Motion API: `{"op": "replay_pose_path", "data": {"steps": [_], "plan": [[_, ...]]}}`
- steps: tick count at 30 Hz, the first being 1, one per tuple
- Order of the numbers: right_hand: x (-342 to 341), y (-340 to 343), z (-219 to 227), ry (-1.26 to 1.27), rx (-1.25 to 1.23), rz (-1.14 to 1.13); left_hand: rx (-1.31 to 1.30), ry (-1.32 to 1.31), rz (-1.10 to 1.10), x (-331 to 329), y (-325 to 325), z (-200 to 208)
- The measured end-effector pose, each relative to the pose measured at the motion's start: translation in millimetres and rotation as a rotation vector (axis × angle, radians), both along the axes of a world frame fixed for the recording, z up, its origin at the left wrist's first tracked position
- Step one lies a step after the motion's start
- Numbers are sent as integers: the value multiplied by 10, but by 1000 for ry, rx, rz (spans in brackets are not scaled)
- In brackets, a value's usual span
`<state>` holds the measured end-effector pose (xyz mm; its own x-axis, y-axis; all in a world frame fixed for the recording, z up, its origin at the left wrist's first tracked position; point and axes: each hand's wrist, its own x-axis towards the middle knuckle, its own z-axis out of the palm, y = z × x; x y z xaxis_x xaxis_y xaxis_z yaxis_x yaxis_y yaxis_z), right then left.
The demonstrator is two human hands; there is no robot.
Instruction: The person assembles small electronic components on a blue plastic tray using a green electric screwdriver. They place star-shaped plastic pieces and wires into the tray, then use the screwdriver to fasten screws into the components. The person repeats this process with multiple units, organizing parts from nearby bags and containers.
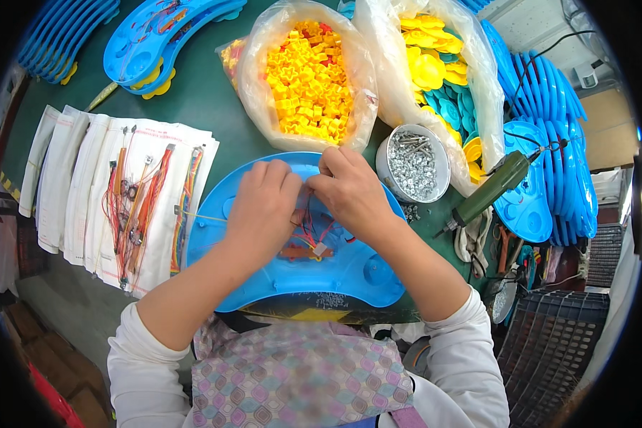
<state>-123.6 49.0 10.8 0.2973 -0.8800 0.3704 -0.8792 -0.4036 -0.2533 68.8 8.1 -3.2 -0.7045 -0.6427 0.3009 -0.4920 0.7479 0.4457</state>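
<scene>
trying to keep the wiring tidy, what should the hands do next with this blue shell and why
Probably ease the thin wires flatter inside the blue shell: they run loosely toward the left hand and right hand, close together over the shell's far side. Whether either grips a wire is hidden.

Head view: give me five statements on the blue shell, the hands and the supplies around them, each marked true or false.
1. The left hand and right hand are both at the blue shell. True.
2. The bowl of metal fasteners stands left of the shell. False: it stands to the right.
3. The right hand grips the green power driver. False: the driver is apart from both hands, farther right.
4. Wire bundles lie on white sheets left of the shell. True.
5. Coloured wires show inside the shell. True.
</scene>
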Motion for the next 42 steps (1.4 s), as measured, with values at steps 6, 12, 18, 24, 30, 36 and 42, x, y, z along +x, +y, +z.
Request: {"op": "replay_pose_path", "data": {"steps": [6, 12, 18, 24, 30, 36, 42], "plan": [[-32, -12, -107, -87, 36, 52, 20, 28, 31, -24, 17, -5], [-105, 138, 98, -37, 202, 41, -2, -2, 22, -41, 40, 18], [-27, 455, 83, -269, 101, -218, -146, -8, -49, -63, 42, -10], [-163, 536, 59, 136, 13, -195, -86, -54, -82, -17, 34, 8], [-188, 471, -39, 166, 54, -83, 116, 67, -11, 432, 149, 465], [-168, 585, 77, 113, 138, 3, 481, 172, 472, 1287, 365, 201], [-492, 423, 382, -418, -106, -257, 800, 551, 514, 1608, 395, 16]]}}
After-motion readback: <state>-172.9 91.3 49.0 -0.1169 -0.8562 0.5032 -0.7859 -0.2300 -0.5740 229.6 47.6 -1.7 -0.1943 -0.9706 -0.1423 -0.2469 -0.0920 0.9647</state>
